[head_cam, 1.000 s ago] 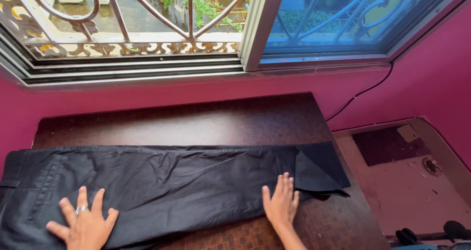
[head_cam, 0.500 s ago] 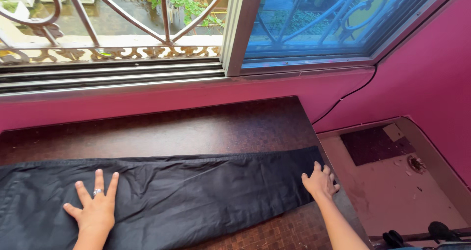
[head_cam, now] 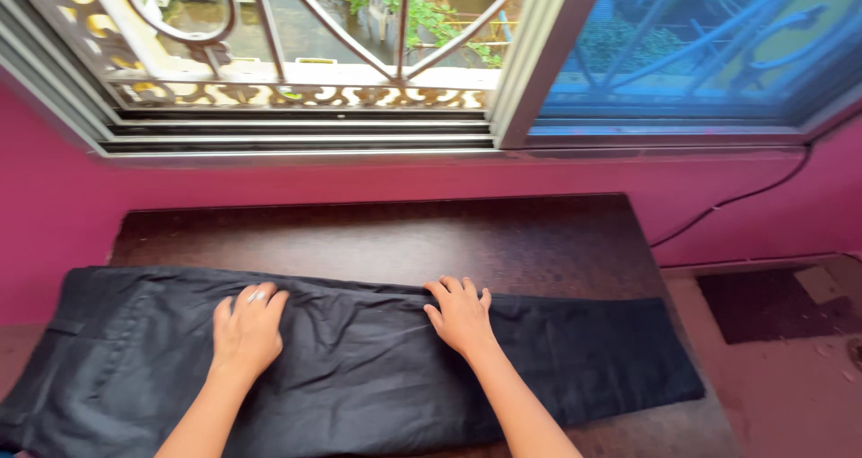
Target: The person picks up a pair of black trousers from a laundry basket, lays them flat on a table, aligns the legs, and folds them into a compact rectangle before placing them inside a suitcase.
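I am looking down on a deep pink wall (head_cam: 54,198) that fills the far side of the view, with a wide window (head_cam: 503,63) set in it. The left part of the window shows a curled metal grille (head_cam: 269,27) with plants beyond; the right part is blue-tinted glass.

Below the window sits a dark brown table (head_cam: 386,238) with a fine speckled pattern. A thin dark cable (head_cam: 736,202) runs down the wall to its right, towards a paler floor (head_cam: 790,386) with a dark mat (head_cam: 763,305) on it.

Black trousers (head_cam: 359,377) lie flat across the near half of the table, stretched from left to right, waistband end at the left and leg end at the right. The cloth is creased near its far edge.

My left hand (head_cam: 244,330) rests palm down on the trousers left of centre, fingers straight and close together, gripping nothing. A ring shows on one finger, though I cannot make out which.

My right hand (head_cam: 460,312) lies palm down near the middle of the far edge, fingers slightly spread, tips at the edge of the cloth; it clasps nothing.
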